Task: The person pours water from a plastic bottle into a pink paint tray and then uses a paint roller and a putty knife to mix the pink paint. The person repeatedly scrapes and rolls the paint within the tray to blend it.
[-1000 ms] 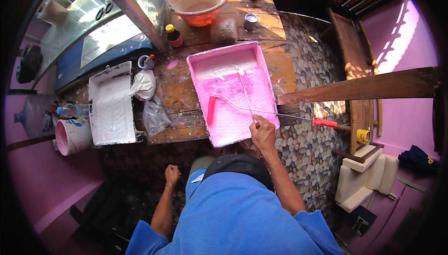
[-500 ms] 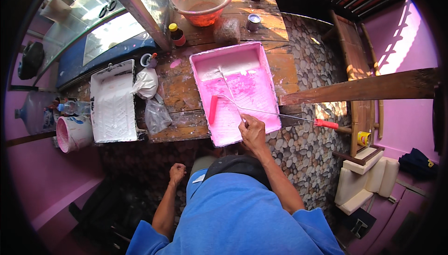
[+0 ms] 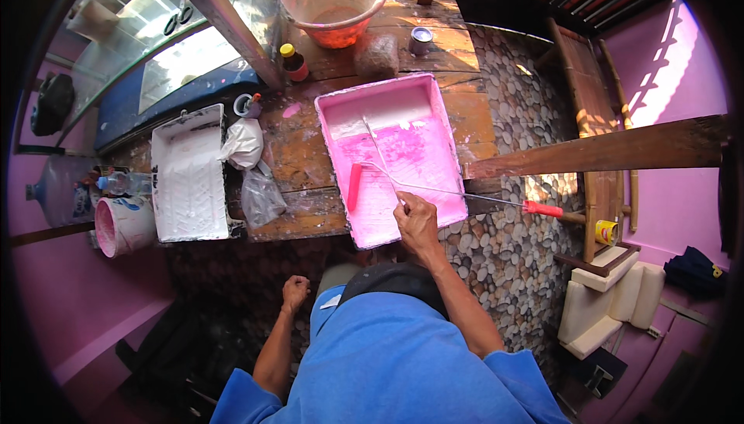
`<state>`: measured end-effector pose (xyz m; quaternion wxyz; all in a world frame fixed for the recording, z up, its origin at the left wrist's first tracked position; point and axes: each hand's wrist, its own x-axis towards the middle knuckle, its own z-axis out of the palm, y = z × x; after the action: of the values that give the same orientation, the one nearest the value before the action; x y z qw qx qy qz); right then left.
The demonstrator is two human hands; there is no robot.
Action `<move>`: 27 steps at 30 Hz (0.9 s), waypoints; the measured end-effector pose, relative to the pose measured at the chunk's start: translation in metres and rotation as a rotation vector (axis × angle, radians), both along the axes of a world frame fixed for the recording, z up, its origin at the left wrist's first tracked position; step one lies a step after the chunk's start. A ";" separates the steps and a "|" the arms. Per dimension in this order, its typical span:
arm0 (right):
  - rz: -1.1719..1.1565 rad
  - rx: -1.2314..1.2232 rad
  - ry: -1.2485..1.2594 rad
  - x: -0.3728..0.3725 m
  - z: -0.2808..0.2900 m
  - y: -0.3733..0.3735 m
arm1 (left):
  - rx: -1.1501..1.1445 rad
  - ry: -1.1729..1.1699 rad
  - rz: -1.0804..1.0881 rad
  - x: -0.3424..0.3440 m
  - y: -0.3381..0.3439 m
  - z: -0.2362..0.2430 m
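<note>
My right hand (image 3: 414, 222) grips a thin pale stirring rod (image 3: 372, 137) over the pink paint tray (image 3: 438, 106), its far end in the pale paint at the back. A small red roller (image 3: 355, 187) lies in that tray, its long wire arm crossing beneath the rod, with the red handle (image 3: 542, 208) jutting out to the right. My left hand (image 3: 296, 292) hangs beside my body below the table edge, fingers curled, with nothing visible in it.
The wooden table (image 3: 294, 207) also bears a white tray (image 3: 187, 176), plastic bags (image 3: 262, 195), a bucket (image 3: 116, 226), a basin (image 3: 332, 5), a bottle (image 3: 294, 63), a small can (image 3: 421, 40) and a cup (image 3: 245, 106). A wooden beam (image 3: 589, 149) extends rightward beside a bamboo bench (image 3: 601, 191).
My right hand has moved leftward and slightly down with the rod, whose far end shifted left across the pale paint. The roller stays in place; the view has shifted slightly.
</note>
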<state>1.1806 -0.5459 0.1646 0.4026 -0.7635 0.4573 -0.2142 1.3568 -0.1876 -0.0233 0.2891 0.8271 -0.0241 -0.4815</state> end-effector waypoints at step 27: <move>-0.217 0.068 0.061 -0.047 0.004 -0.002 | 0.202 -0.041 1.391 0.101 -0.093 -0.120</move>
<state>1.1341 -0.5481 0.1682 0.3887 -0.7014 0.5563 -0.2177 1.4578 -0.2807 -0.1431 0.4512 0.6822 0.5500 -0.1690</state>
